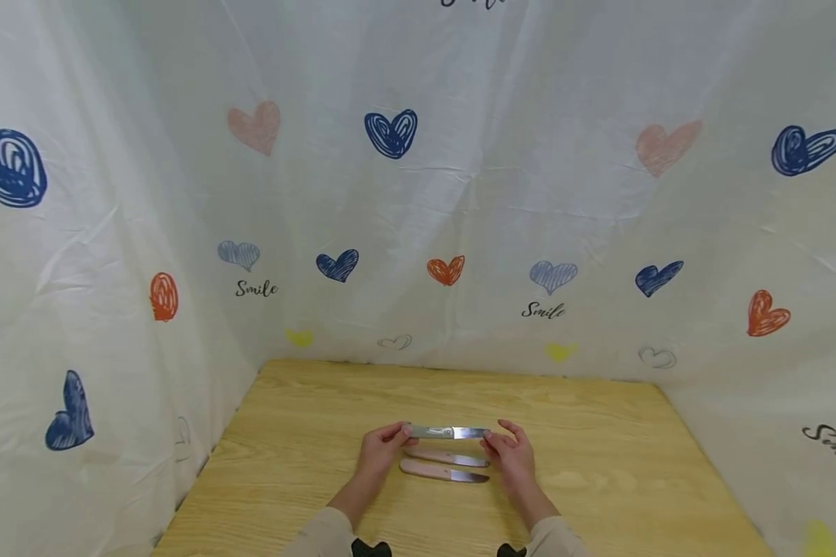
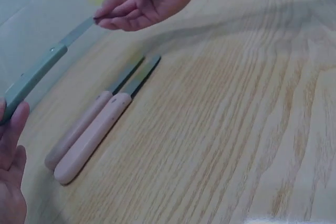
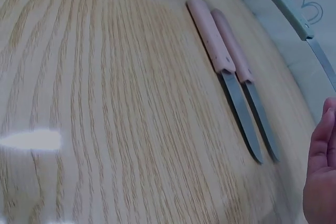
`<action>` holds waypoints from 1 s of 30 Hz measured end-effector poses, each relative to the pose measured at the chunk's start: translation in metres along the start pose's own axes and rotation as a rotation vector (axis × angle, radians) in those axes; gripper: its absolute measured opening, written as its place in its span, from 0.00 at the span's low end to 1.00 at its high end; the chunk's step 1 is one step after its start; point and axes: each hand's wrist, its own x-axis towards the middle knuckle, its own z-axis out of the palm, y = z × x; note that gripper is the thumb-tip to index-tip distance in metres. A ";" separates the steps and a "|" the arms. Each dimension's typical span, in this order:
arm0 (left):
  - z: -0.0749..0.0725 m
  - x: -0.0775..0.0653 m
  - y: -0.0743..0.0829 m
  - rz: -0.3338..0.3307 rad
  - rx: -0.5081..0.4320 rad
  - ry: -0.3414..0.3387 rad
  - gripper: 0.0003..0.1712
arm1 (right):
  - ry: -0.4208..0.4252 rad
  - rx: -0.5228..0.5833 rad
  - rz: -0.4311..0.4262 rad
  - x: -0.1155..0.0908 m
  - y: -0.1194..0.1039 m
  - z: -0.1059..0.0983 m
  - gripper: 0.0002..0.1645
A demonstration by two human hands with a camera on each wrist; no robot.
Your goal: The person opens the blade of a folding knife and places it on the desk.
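A knife with a green handle (image 1: pixel 432 432) is held level between both hands, raised off the table as the wrist views show. My left hand (image 1: pixel 378 452) pinches the end of its handle. At the other end, my right hand (image 1: pixel 514 458) pinches the tip of the blade between thumb and finger. Two knives with pink handles lie side by side on the table below, blades pointing right: the nearer pink knife (image 1: pixel 428 469) and the farther pink knife (image 1: pixel 432 456). Neither hand touches these two.
The wood-grain table (image 1: pixel 306 480) spreads out around the knives. White cloth (image 1: pixel 474 201) printed with hearts and "Smile" hangs behind it and along both sides.
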 end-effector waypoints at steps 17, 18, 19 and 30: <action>0.019 0.004 -0.008 0.023 0.512 0.228 0.17 | 0.115 -0.380 0.061 0.008 0.013 -0.010 0.40; 0.019 0.004 -0.010 0.026 0.523 0.208 0.17 | 0.119 -0.393 0.065 0.008 0.013 -0.010 0.39; 0.019 0.004 -0.011 0.030 0.536 0.190 0.17 | 0.123 -0.405 0.065 0.008 0.013 -0.011 0.38; 0.012 0.006 -0.017 0.092 0.650 0.124 0.17 | 0.023 -0.589 -0.027 0.010 0.009 -0.012 0.34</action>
